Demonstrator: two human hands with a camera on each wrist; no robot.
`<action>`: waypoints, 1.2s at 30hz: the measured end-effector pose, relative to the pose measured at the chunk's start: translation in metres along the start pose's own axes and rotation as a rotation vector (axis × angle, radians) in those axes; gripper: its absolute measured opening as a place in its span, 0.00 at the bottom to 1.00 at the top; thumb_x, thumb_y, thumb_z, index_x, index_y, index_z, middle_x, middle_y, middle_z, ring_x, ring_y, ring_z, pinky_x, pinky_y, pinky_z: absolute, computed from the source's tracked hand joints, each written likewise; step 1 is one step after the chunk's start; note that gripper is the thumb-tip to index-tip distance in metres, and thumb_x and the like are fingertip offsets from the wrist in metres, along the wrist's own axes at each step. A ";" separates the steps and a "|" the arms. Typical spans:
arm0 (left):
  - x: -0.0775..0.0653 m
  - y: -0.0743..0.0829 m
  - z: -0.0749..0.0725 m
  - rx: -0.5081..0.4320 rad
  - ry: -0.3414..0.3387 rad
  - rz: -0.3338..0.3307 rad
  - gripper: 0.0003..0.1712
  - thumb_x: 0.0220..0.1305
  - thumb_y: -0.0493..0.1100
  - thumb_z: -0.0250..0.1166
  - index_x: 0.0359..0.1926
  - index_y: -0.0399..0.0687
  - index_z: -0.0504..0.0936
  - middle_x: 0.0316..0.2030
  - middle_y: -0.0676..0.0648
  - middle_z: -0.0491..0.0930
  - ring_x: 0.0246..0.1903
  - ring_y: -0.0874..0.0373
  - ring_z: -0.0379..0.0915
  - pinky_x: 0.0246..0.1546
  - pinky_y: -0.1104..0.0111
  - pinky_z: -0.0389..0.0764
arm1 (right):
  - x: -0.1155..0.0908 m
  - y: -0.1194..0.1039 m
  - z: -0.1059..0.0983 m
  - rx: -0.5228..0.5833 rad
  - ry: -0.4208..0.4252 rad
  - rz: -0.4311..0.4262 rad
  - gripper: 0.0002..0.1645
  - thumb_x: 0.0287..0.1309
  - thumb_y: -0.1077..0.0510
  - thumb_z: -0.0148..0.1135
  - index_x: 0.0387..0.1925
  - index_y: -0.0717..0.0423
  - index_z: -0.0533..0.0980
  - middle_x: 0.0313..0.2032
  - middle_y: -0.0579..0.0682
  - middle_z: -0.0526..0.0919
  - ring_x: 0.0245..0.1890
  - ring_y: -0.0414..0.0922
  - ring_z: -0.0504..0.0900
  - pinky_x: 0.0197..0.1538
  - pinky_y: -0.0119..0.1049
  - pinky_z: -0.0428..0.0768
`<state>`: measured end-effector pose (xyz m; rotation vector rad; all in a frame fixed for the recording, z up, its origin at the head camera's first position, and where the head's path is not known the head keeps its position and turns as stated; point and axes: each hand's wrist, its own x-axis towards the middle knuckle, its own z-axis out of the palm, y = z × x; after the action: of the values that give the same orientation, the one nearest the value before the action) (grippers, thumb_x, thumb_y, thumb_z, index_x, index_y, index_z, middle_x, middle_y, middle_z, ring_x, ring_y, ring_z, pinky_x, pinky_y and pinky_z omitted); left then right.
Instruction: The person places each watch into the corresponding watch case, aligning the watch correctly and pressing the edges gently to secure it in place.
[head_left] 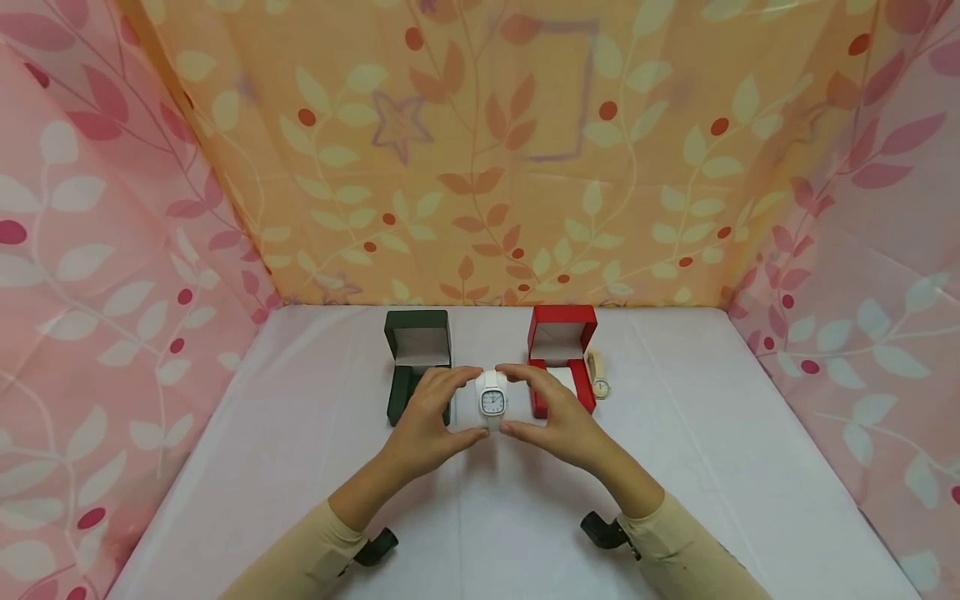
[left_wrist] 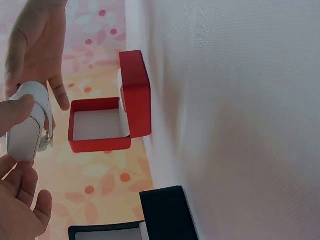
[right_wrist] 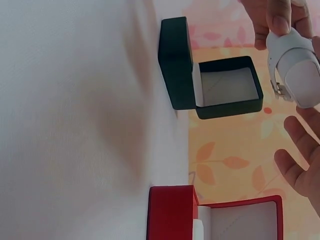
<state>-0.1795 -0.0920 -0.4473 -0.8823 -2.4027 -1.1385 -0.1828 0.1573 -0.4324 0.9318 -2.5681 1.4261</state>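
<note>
Pinching the cushion [head_left: 517, 407] at both ends, left hand [head_left: 422, 427] and right hand [head_left: 566, 426] are probably steadying it while leaving the watch [head_left: 492, 402] uncovered

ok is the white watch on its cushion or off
On: the watch has its strap looped round the cushion, and both wrist views show the buckle.

I face a softly lit desk [head_left: 757, 475] under white cloth [head_left: 247, 483]. Beyond the desk I see an orange leaf-patterned fabric wall [head_left: 555, 196] with a faint purple star [head_left: 401, 123]; left of the desk hangs pink leafy fabric [head_left: 97, 300], right of it a matching pink panel [head_left: 862, 275].
</note>
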 end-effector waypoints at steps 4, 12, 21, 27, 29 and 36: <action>-0.001 0.001 -0.002 0.003 -0.012 -0.019 0.52 0.44 0.43 0.86 0.70 0.58 0.72 0.63 0.57 0.76 0.60 0.60 0.66 0.58 0.56 0.78 | 0.000 0.002 -0.003 -0.001 -0.027 -0.023 0.47 0.55 0.49 0.78 0.73 0.38 0.66 0.69 0.42 0.72 0.68 0.45 0.70 0.57 0.52 0.83; -0.002 0.002 -0.006 -0.018 -0.021 -0.029 0.52 0.43 0.43 0.87 0.71 0.58 0.72 0.62 0.59 0.76 0.59 0.61 0.65 0.55 0.57 0.80 | 0.000 0.005 -0.005 -0.050 -0.026 -0.063 0.50 0.51 0.54 0.81 0.74 0.38 0.67 0.70 0.38 0.72 0.69 0.44 0.69 0.63 0.57 0.77; -0.003 0.000 -0.008 -0.004 -0.011 -0.014 0.52 0.43 0.45 0.86 0.71 0.56 0.72 0.62 0.56 0.77 0.60 0.60 0.67 0.56 0.56 0.80 | 0.002 0.008 -0.003 -0.101 0.002 -0.096 0.50 0.51 0.51 0.81 0.74 0.38 0.68 0.69 0.36 0.73 0.68 0.44 0.70 0.65 0.57 0.75; -0.004 -0.002 -0.013 -0.002 -0.013 -0.009 0.53 0.43 0.43 0.86 0.71 0.55 0.73 0.62 0.54 0.76 0.63 0.57 0.66 0.59 0.52 0.79 | 0.006 0.008 0.002 -0.103 0.008 -0.106 0.49 0.51 0.50 0.81 0.74 0.39 0.68 0.68 0.36 0.74 0.68 0.44 0.70 0.66 0.58 0.74; -0.006 -0.003 -0.015 -0.013 -0.021 -0.016 0.52 0.44 0.43 0.86 0.71 0.55 0.73 0.63 0.54 0.76 0.65 0.57 0.65 0.61 0.51 0.78 | 0.008 0.008 0.004 -0.092 0.006 -0.113 0.49 0.51 0.50 0.81 0.74 0.39 0.69 0.67 0.36 0.75 0.67 0.44 0.70 0.66 0.57 0.74; -0.011 -0.009 -0.023 -0.039 -0.032 -0.014 0.53 0.45 0.42 0.85 0.72 0.55 0.71 0.66 0.55 0.74 0.68 0.56 0.65 0.64 0.53 0.77 | 0.015 0.008 0.011 -0.117 -0.005 -0.171 0.49 0.51 0.48 0.80 0.74 0.42 0.68 0.66 0.38 0.76 0.67 0.42 0.70 0.67 0.53 0.72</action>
<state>-0.1767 -0.1187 -0.4444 -0.9047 -2.4237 -1.1883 -0.1967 0.1448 -0.4401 1.1068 -2.4754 1.2175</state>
